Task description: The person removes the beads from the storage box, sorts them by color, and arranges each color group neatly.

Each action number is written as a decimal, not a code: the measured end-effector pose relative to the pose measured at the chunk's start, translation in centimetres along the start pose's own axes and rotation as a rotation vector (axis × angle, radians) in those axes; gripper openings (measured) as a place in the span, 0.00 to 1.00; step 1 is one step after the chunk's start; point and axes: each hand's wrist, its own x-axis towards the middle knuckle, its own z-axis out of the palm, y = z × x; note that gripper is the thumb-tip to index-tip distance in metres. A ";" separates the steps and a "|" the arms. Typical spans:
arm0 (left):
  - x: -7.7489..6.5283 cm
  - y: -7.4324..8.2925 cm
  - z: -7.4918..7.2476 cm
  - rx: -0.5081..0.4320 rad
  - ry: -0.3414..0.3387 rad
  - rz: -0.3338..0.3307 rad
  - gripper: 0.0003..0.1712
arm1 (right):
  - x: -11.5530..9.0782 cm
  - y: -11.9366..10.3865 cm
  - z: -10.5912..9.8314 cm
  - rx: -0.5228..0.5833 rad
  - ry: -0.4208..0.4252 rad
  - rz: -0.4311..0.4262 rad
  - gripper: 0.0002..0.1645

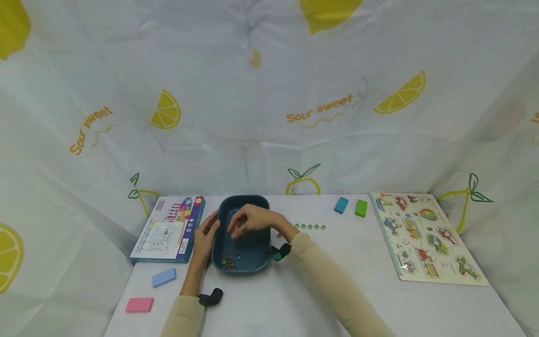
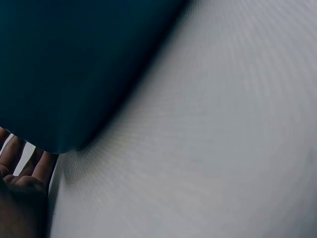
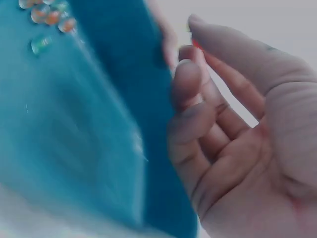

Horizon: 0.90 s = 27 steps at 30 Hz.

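Observation:
A dark blue tub [image 1: 241,267] stands on the table with a cluster of orange and green glass marbles [image 1: 228,263] in its near left corner. One green marble [image 3: 40,45] lies apart from them. My left hand [image 1: 204,239] touches the tub's left wall from outside, its fingers along the side. Over the tub's inside is my right hand [image 1: 251,219], thumb and forefinger pinched together. An orange-red bit of a marble [image 3: 196,43] shows between those fingertips; most of it is hidden.
Several green marbles [image 1: 310,226] form a row right of the tub; another marble [image 1: 279,235] lies nearer. A boxed set [image 1: 164,234] is at left, with blue [image 1: 163,277] and pink blocks [image 1: 139,305] before it. Blue [image 1: 341,205] and green blocks [image 1: 361,208] and a picture puzzle board [image 1: 429,238] are at right.

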 end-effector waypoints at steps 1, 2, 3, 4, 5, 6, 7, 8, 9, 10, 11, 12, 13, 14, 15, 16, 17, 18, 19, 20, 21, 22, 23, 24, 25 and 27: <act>0.0 0.0 0.0 0.000 0.001 -0.003 0.28 | -0.9 0.0 -0.5 0.002 0.027 -0.007 0.17; 0.0 0.0 0.1 0.000 0.001 -0.006 0.28 | -1.8 0.2 -1.0 0.009 0.055 -0.012 0.18; 0.1 0.1 0.1 0.000 0.001 -0.007 0.28 | -2.9 0.4 -1.4 0.014 0.087 -0.013 0.18; 0.1 0.0 0.1 -0.003 -0.001 -0.007 0.28 | -3.9 0.7 -1.8 0.013 0.120 -0.014 0.19; 0.1 0.0 0.1 -0.004 -0.001 -0.007 0.28 | -5.1 1.1 -2.1 0.012 0.153 -0.006 0.19; 0.1 0.0 0.1 -0.006 -0.002 -0.005 0.28 | -6.2 1.7 -2.3 0.005 0.189 0.000 0.18; 0.1 0.0 0.1 -0.008 -0.005 -0.005 0.28 | -7.4 2.2 -2.5 -0.003 0.226 0.019 0.17; 0.1 0.0 0.1 -0.013 -0.004 -0.004 0.28 | -8.5 2.9 -2.6 -0.002 0.256 0.039 0.17; 0.1 0.0 0.0 -0.018 -0.002 -0.003 0.28 | -9.6 3.4 -2.6 -0.012 0.285 0.063 0.16; 0.1 -0.1 0.0 -0.018 0.000 -0.006 0.28 | -10.7 4.0 -2.6 -0.012 0.306 0.081 0.16; 0.1 -0.1 0.0 -0.020 0.002 -0.006 0.28 | -11.8 4.6 -2.6 -0.007 0.327 0.102 0.15; 0.1 -0.1 0.0 -0.023 0.001 -0.007 0.28 | -12.7 5.2 -2.6 -0.004 0.345 0.122 0.15; 0.1 -0.1 0.0 -0.022 0.002 -0.008 0.28 | -13.6 5.8 -2.5 0.001 0.361 0.142 0.15; 0.1 -0.1 -0.1 -0.022 0.002 -0.006 0.28 | -14.5 6.4 -2.4 0.001 0.374 0.155 0.15; 0.1 -0.1 -0.1 -0.019 0.000 -0.006 0.28 | -15.2 7.0 -2.3 -0.011 0.391 0.172 0.14; 0.1 -0.1 -0.1 -0.016 -0.002 -0.007 0.28 | -15.9 7.5 -2.1 -0.020 0.406 0.188 0.13; 0.1 -0.1 -0.2 -0.016 -0.004 -0.006 0.28 | -16.6 8.1 -2.0 -0.044 0.421 0.201 0.12; 0.1 -0.1 -0.2 -0.016 -0.004 -0.006 0.28 | -17.1 8.6 -1.9 -0.062 0.435 0.219 0.11; 0.1 -0.1 -0.2 -0.021 -0.004 -0.001 0.28 | -17.6 9.0 -1.8 -0.086 0.447 0.229 0.10; 0.1 -0.1 -0.2 -0.027 -0.003 0.003 0.28 | -18.0 9.4 -1.7 -0.110 0.457 0.247 0.09; 0.0 -0.1 -0.1 -0.032 0.000 0.008 0.28 | -18.3 9.7 -1.6 -0.130 0.464 0.258 0.08; 0.0 -0.1 -0.1 -0.038 0.003 0.012 0.28 | -18.6 9.9 -1.5 -0.147 0.469 0.271 0.07; 0.0 0.0 -0.1 -0.044 0.003 0.015 0.28 | -18.8 10.1 -1.4 -0.160 0.474 0.283 0.07; 0.0 0.0 -0.1 -0.047 0.003 0.018 0.28 | -18.9 10.3 -1.3 -0.168 0.479 0.299 0.07; 0.0 0.0 0.0 -0.050 0.001 0.021 0.28 | -19.0 10.4 -1.2 -0.177 0.483 0.307 0.06; -0.1 -0.1 0.0 -0.051 0.000 0.021 0.28 | -19.1 10.6 -1.1 -0.180 0.492 0.321 0.06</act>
